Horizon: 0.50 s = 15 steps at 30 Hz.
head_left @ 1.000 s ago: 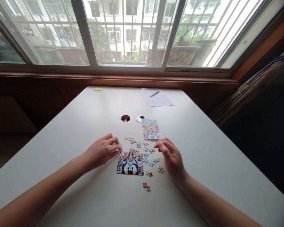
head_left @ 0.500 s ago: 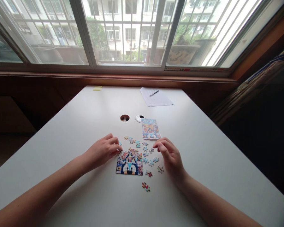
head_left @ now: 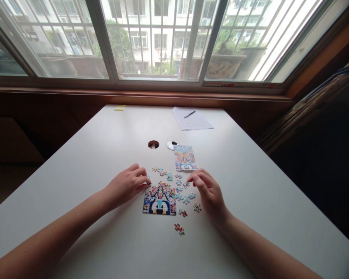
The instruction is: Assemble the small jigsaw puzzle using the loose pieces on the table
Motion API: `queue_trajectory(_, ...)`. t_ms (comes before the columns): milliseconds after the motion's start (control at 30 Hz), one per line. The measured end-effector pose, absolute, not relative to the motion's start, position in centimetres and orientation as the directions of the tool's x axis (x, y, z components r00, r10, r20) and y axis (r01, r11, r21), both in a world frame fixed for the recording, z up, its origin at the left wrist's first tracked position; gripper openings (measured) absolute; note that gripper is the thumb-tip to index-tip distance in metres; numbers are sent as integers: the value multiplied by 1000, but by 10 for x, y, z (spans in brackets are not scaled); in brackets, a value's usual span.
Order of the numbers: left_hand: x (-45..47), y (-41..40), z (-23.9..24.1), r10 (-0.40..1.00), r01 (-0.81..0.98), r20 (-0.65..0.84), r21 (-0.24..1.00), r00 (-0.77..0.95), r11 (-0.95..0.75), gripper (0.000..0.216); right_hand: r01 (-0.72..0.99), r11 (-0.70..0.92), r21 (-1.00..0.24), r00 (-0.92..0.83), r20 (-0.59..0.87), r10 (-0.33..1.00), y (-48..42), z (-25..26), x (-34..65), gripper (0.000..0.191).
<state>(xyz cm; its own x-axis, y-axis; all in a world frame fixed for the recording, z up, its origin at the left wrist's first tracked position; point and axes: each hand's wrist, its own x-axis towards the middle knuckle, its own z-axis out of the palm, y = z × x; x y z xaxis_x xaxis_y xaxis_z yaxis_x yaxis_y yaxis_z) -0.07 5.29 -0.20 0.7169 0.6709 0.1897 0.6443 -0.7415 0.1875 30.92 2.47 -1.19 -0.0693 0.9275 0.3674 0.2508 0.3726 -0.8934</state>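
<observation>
A partly built jigsaw puzzle (head_left: 159,200) with a blue cartoon dog face lies on the white table (head_left: 110,155). My left hand (head_left: 127,185) rests at the puzzle's upper left corner, fingers curled, fingertips pinched on a small piece that is mostly hidden. My right hand (head_left: 208,193) hovers right of the puzzle, fingers bent and pinched together near the loose pieces (head_left: 182,192). Several loose pieces lie scattered above and right of the puzzle. A small reference picture card (head_left: 185,158) lies just beyond them.
A sheet of paper (head_left: 192,119) with a pen (head_left: 189,114) lies at the table's far side. A cable hole (head_left: 153,144) and its round cap (head_left: 171,145) sit mid-table. A yellow note (head_left: 120,108) is at the far edge. Windows stand behind.
Both hands stay almost still. The right hand's fingertips have edged slightly down and left toward the loose pieces.
</observation>
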Motion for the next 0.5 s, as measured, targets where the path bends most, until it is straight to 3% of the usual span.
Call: queue_trajectory(500,-1,54,3,662,635,192,187,724,-749,20,244,387,-889,-87,377,922,23,-12,310,31)
